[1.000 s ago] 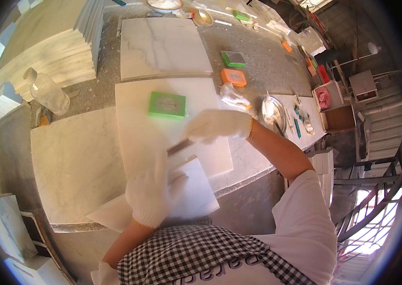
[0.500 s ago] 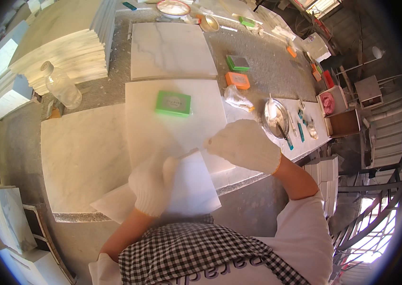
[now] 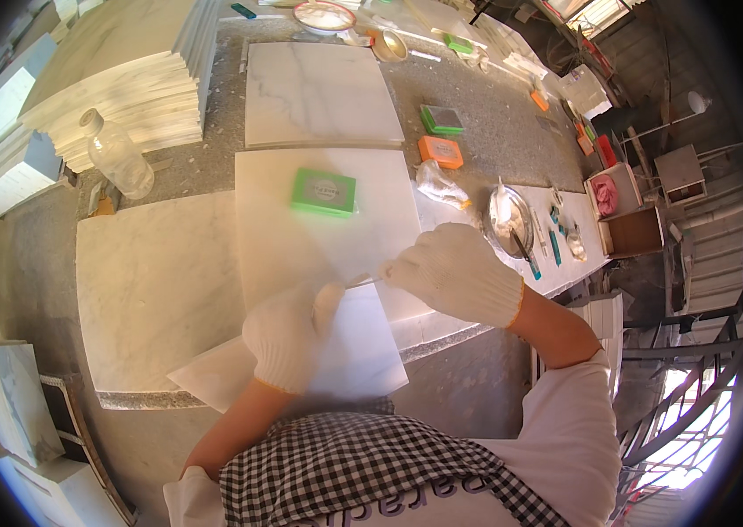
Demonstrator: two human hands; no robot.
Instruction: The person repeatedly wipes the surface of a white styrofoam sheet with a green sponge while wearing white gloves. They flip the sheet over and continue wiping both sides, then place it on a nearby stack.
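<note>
A white marble tile (image 3: pixel 358 338) is tilted at the table's near edge, against my checked apron. My left hand (image 3: pixel 283 342), in a white knit glove, is closed on this tile, its thumb near the upper edge. To the right, my gloved right hand (image 3: pixel 457 274) is closed in a pinch by the tile's upper corner; what its fingertips hold is too small to make out. Beyond both hands, a green sanding block (image 3: pixel 324 192) lies on a pale flat tile (image 3: pixel 257 237). A larger marble slab (image 3: pixel 156 290) lies to the left.
A metal bowl (image 3: pixel 525 250) of white paste with tools stands at right, near a crumpled glove (image 3: pixel 440 184), an orange block (image 3: pixel 440 151) and another green block (image 3: pixel 442 119). A plastic bottle (image 3: pixel 121 158) stands by stacked slabs (image 3: pixel 125 101). Another tile (image 3: pixel 318 97) lies farther back.
My right hand has shifted very slightly right, still near the tile's corner. My left hand stays on the tile, its thumb moved a little. The view has shifted slightly.
</note>
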